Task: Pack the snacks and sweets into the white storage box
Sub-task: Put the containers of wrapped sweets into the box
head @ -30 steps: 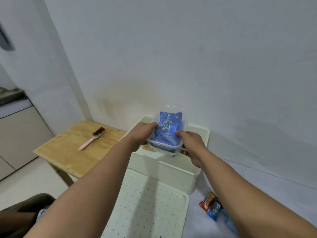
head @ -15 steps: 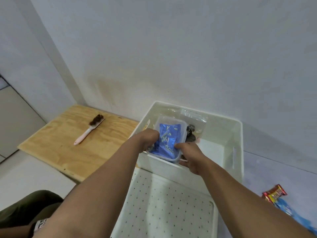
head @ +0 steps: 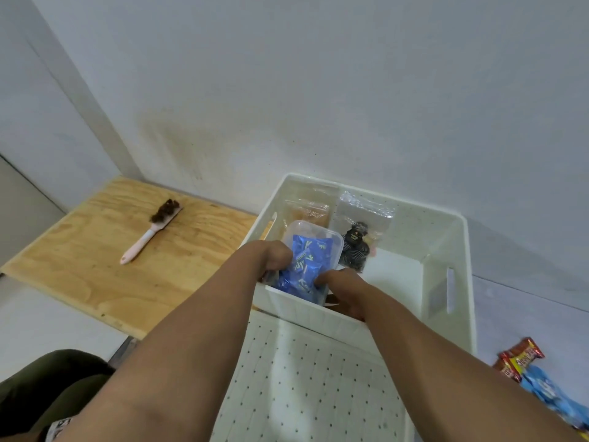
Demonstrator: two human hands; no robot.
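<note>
My hands, left (head: 274,255) and right (head: 342,287), clasped the tub of blue sweets (head: 310,258) inside the white box (head: 446,282), against two bags (head: 353,224); a brush (head: 151,229) lay on the board (head: 95,266), wrappers (head: 526,368) rightward.

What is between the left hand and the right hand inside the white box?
In the head view, a clear tub of blue sweet packets sits between the left hand and the right hand, low inside the white storage box.

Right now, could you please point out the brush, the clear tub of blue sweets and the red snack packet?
brush (head: 149,232), head view, pink handle.
clear tub of blue sweets (head: 314,247), head view, blue wrappers.
red snack packet (head: 522,358), head view, wrapper front.
</note>
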